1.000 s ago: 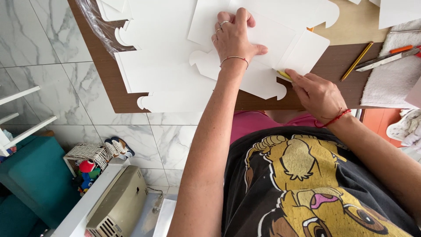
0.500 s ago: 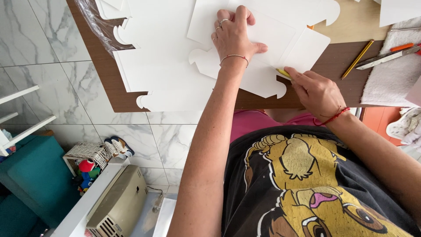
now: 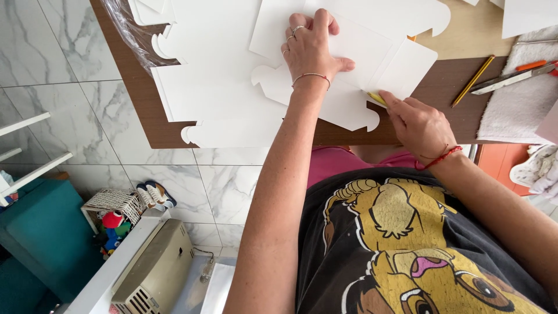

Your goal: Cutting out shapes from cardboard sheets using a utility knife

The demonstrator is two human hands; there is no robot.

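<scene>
Pressing flat on a white die-cut cardboard sheet [image 3: 360, 52] with scalloped tabs, the left hand [image 3: 311, 49] lies palm down, fingers spread and together with nothing clasped, rings on two fingers and a thin beaded bracelet at the wrist. That sheet rests on the brown wood-grain desk [image 3: 442, 87], overlapping other white cut-out cardboard pieces [image 3: 215, 87] that cover most of the desk's left part. At the sheet's lower right edge the right hand [image 3: 418, 125] is pinched shut around a yellow pencil [image 3: 376, 99], its tip touching the cardboard; little of the pencil shows past the fingers, so which end meets the card is hard to tell. A red string bracelet circles that wrist. Further right on the desk lie a second, orange-brown pencil [image 3: 472, 80], then a white towel [image 3: 517, 104] carrying a metal tool with an orange handle [image 3: 514, 75]. Crumpled clear plastic wrap [image 3: 136, 32] sits at the desk's far left corner. Below the desk edge, marble-look tiles [image 3: 70, 87] run down to a small wicker basket of toys [image 3: 113, 209].
</scene>
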